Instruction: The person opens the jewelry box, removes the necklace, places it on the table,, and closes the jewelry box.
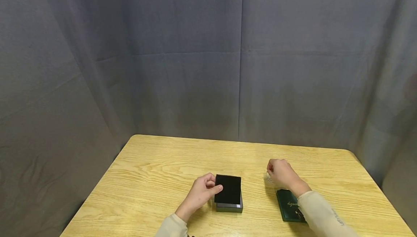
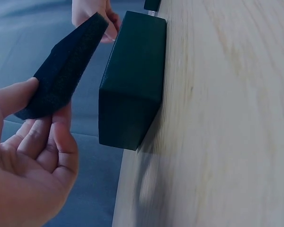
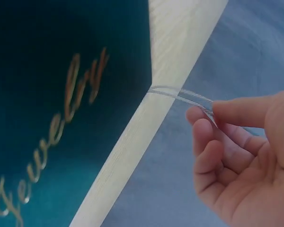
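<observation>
My left hand pinches a black foam pad between thumb and fingers. The pad is tilted above a small dark green box base, apart from it in the left wrist view. At the right, my right hand pinches a thin silver bracelet between thumb and fingertip, its twisted loop hanging out from the fingers. Below that wrist a dark green box lid with gold "Jewelry" lettering lies on the table, partly covered by the sleeve. The box's inside is mostly hidden by the pad.
Both hands are over a light wood-grain table with rounded far corners. Grey curtains hang behind it and along both sides. The box base and the lid stand apart, with bare wood between them.
</observation>
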A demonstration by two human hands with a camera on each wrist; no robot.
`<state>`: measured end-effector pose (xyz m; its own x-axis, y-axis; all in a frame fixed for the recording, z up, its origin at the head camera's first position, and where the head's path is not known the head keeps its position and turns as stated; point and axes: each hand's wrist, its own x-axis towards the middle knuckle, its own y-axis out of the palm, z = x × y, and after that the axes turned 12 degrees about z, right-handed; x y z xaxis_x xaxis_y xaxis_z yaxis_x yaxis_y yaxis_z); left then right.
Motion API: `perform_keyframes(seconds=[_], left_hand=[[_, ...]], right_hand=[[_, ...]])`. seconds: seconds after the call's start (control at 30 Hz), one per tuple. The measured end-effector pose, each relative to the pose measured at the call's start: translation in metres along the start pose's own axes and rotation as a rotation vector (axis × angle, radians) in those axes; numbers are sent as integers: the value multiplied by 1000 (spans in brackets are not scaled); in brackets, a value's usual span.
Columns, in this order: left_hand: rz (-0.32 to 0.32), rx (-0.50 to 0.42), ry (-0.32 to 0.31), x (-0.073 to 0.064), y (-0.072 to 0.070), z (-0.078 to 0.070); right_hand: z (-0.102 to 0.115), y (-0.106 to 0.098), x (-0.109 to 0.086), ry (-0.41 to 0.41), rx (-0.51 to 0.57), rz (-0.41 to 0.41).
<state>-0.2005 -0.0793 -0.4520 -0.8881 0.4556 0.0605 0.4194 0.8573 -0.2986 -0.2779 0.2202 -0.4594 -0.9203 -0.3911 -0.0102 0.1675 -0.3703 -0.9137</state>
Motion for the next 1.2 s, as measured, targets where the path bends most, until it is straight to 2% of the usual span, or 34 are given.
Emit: perform_keyframes(seconds=[0.33, 0.6, 0.7, 1.0, 1.2], left_hand=[[-37, -17, -32, 2, 3, 1], [-31, -28, -58, 16, 5, 34], [-27, -40, -61, 18, 5, 40], [-24, -47, -57, 18, 7, 41], [-31, -57, -54, 18, 6, 40]], right_hand=[[13, 11, 4, -23, -32, 59], [19, 16, 8, -36, -46, 84], [19, 18, 10, -41, -49, 93], [20, 19, 11, -16, -65, 150], [25, 18, 11, 5, -55, 140]])
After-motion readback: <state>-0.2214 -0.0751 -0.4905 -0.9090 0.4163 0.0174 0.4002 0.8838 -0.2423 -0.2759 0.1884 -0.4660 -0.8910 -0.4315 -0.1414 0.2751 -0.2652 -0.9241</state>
